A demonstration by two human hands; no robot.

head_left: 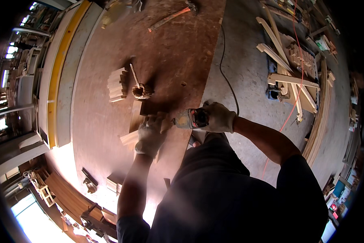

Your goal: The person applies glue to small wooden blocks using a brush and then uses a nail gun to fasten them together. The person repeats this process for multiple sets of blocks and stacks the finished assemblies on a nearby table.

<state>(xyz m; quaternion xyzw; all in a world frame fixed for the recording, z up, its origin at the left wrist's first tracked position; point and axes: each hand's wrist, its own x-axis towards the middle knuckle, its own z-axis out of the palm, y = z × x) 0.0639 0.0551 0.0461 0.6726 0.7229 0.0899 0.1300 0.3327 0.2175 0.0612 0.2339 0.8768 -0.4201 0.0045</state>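
Note:
My right hand (219, 117), in a pale work glove, is closed round a corded power tool (187, 118) with a black and red body. Its front end points left, toward the workpiece; I cannot make out the tip. My left hand (150, 133), gloved too, grips a small wooden block (164, 121) just left of the tool's front end. Whether tool and block touch is unclear. Beneath and beside my left hand lie wooden strips (128, 138) on the brown bench top (97, 121).
Beyond my left hand sit a stack of notched wood pieces (117, 85) and a round pot with a stick (141, 91). A hammer (172, 18) lies at the far end. A hand plane (89, 181) rests near left. Timber offcuts (291, 77) and a black cord (226, 69) are at right.

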